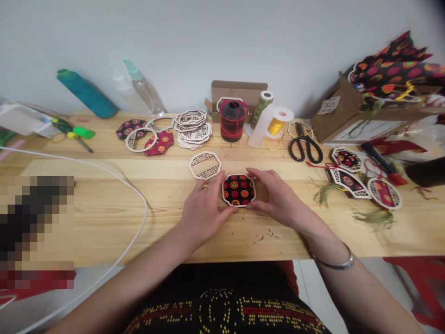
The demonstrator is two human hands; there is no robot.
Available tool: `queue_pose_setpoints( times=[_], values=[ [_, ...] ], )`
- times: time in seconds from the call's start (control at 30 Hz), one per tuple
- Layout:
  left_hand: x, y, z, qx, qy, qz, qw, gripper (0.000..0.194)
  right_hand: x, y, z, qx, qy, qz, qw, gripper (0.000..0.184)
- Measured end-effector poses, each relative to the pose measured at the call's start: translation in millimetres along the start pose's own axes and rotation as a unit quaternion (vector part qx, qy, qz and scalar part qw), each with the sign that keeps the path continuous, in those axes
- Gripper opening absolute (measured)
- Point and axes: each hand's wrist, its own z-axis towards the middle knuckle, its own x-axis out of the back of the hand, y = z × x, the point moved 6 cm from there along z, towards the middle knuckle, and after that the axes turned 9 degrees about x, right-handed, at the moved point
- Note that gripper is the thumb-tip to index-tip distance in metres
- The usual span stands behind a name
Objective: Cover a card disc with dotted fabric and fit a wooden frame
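Note:
Between my two hands is a wooden frame piece [239, 190] with notched corners, its middle filled by black fabric with red and orange dots. My left hand [205, 208] grips its left edge with thumb and fingers. From the other side, my right hand [274, 195] pinches the right edge. Just behind my left fingers lies a cut-out wooden lattice frame [205, 165] on the wooden table [160, 204]. Small dark scraps [267, 236] are scattered in front of my right hand.
At the back stand a black-and-red thread spool [232, 123], a white bottle [260, 127], yellow thread [277, 124] and scissors [305, 146]. Stacked wooden frames [193, 130] sit left of them. Finished ornaments [351, 178] and a cardboard box [342, 113] are right. A white cable [137, 188] crosses the left.

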Motion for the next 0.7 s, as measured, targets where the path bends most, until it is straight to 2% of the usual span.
queue_pose_setpoints(
  times=[0.17, 0.3, 0.37, 0.5, 0.7],
  values=[
    [4.0, -1.4, -0.4, 0.001, -0.013, -0.026, 1.0, 0.082, 3.1, 1.2, -2.2, -0.01, 0.007, 0.016, 1.0, 0.077],
    [18.8, -7.3, 0.7, 0.009, 0.033, -0.111, 0.993, 0.056, 14.8, 6.3, -4.7, -0.046, 0.073, 0.04, 0.995, 0.059],
    [23.1, -8.5, 1.5, 0.009, 0.051, -0.131, 0.99, 0.049, 19.3, 6.3, -4.6, -0.046, 0.102, 0.045, 0.993, 0.05],
    [18.0, -3.3, 3.0, -0.006, 0.025, -0.116, 0.993, 0.055, 16.4, 2.1, -1.2, -0.02, 0.098, 0.054, 0.994, 0.046],
    [10.8, 0.4, 3.8, -0.015, -0.006, -0.097, 0.995, 0.067, 7.0, -0.2, 1.9, -0.008, 0.069, 0.067, 0.995, 0.06]
  ],
)
